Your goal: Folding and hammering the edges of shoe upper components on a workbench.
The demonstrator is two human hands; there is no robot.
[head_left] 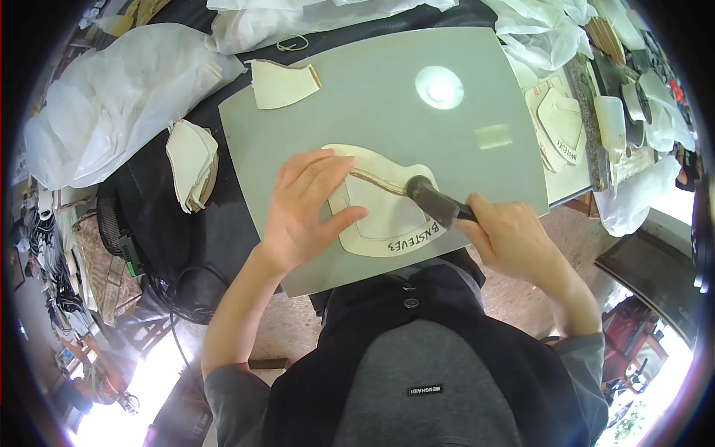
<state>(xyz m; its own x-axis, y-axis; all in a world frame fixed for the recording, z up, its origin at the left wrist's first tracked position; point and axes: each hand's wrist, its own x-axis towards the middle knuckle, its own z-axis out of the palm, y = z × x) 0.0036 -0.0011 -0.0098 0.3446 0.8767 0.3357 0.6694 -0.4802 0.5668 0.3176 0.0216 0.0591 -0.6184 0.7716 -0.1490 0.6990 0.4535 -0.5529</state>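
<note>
Single view from the left of two fisheye cameras, worn on the head. We look steeply down, at close range, past the wearer's torso (pixel 424 350) on the near side to the pale green board (pixel 387 89) in the middle distance. We take in floor (pixel 514 283) at the near right of the board; straight edges bow outward toward a dark, rounded rim.

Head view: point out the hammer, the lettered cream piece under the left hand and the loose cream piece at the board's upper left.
Hammer (pixel 435 203): head view, on its dark head.
Lettered cream piece (pixel 366 243): head view, on its lower border.
Loose cream piece (pixel 282 86): head view, middle of its face.
</note>
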